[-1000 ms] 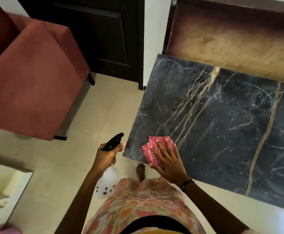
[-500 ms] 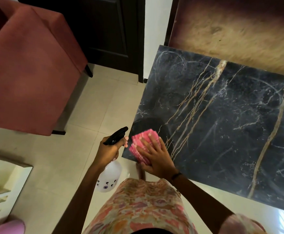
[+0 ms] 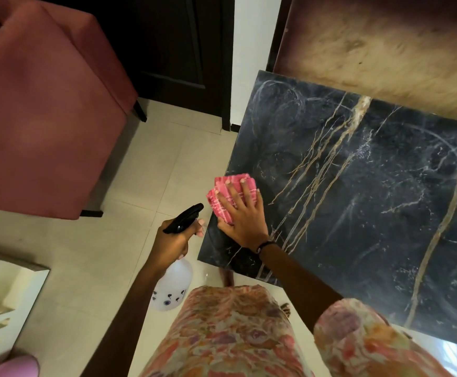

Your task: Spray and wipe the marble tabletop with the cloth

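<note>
- The pink checked cloth (image 3: 232, 197) lies folded on the table (image 3: 358, 213), right at its left edge and close to the near-left corner, with a little of it hanging past the edge.
- The right hand (image 3: 242, 216) lies flat on top of the cloth, fingers spread and pointing toward the far edge, pressing it onto the marble without gripping it.
- From that spot nearly all the dark marble stretches away to the right and toward the far edge, so I judge the next sweep has to go rightward, along the table's long run.
- Faint curved smears show near the far-left corner.
- The left hand (image 3: 172, 240) is off the table, just beside its left edge, wrapped round the neck of the spray bottle (image 3: 171, 287), whose black nozzle points toward the cloth.
- The two hands are near each other but not touching.
- The right hand is the one placed to wipe.
</note>
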Tool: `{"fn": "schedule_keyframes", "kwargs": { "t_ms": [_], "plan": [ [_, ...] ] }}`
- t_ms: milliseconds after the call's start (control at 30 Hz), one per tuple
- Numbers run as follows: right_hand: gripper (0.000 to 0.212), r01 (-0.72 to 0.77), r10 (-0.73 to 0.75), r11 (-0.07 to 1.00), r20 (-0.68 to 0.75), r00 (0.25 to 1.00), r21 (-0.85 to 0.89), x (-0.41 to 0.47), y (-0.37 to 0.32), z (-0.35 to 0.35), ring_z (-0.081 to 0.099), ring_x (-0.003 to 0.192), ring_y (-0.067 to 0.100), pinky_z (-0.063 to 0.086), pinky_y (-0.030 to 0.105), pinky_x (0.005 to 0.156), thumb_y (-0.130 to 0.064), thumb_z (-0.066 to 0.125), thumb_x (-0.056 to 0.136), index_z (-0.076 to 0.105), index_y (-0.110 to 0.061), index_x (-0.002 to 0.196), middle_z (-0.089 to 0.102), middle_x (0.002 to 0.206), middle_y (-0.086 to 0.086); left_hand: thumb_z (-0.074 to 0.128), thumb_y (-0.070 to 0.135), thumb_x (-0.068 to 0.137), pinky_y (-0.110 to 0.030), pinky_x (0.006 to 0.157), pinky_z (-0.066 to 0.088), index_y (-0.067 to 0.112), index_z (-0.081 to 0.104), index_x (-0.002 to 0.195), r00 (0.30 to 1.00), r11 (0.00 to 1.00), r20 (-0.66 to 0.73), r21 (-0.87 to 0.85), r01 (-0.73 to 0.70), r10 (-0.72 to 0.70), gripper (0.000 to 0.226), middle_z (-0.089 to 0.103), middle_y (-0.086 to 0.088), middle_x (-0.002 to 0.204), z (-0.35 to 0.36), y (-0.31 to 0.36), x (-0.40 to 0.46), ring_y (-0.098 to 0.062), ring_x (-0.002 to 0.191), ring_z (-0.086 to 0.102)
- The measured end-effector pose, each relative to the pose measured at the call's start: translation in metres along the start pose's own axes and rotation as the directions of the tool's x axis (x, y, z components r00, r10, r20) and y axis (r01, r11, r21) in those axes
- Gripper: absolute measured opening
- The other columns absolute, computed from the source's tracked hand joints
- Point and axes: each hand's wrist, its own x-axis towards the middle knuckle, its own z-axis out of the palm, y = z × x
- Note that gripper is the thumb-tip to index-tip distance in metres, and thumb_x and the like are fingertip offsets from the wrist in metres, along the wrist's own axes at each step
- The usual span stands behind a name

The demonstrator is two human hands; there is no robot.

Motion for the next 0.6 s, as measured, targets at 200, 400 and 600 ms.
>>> {"fn": "schedule_keyframes", "kwargs": {
  "t_ms": [200,400,600],
  "plan": [
    [0.067,0.22,-0.221,0.972,0.001,0.975,-0.082,-0.071,0.023,0.022,0.015,0.145,0.036,0.015,0.062,0.113,-0.065,0.031,0.09,0.031,-0.032,0.147,0.029,0.155,0.006,0.064,0.027,0.087,-0.017,0.035,0.028,0.03,0.067,0.086,1.0,1.0,0.016,0.017,0.02,-0.02,0.004,0.067,-0.008,0.076,-0.001,0.006,0.008,-0.01,0.03,0.03],
    [0.074,-0.04,0.04,0.999,-0.007,0.999,-0.001,-0.02,0.055,0.002,0.011,0.146,0.036,0.016,0.063,0.113,-0.066,0.031,0.087,0.022,-0.029,0.151,0.021,0.158,0.008,0.063,0.023,0.088,-0.017,0.034,0.028,0.035,0.067,0.088,1.0,1.0,0.003,0.005,0.017,-0.017,0.012,0.069,-0.005,0.076,-0.001,0.012,0.016,-0.008,0.029,0.031],
    [0.077,-0.038,0.038,0.999,-0.007,0.999,0.004,0.026,0.014,-0.001,0.014,0.145,0.038,0.009,0.066,0.111,-0.068,0.033,0.084,0.028,-0.028,0.149,0.023,0.158,0.009,0.064,0.025,0.088,-0.017,0.035,0.027,0.028,0.067,0.089,0.999,1.0,-0.035,-0.001,0.004,-0.004,0.005,0.067,-0.012,0.077,0.0,0.01,0.02,-0.008,0.029,0.031]
  ]
}}
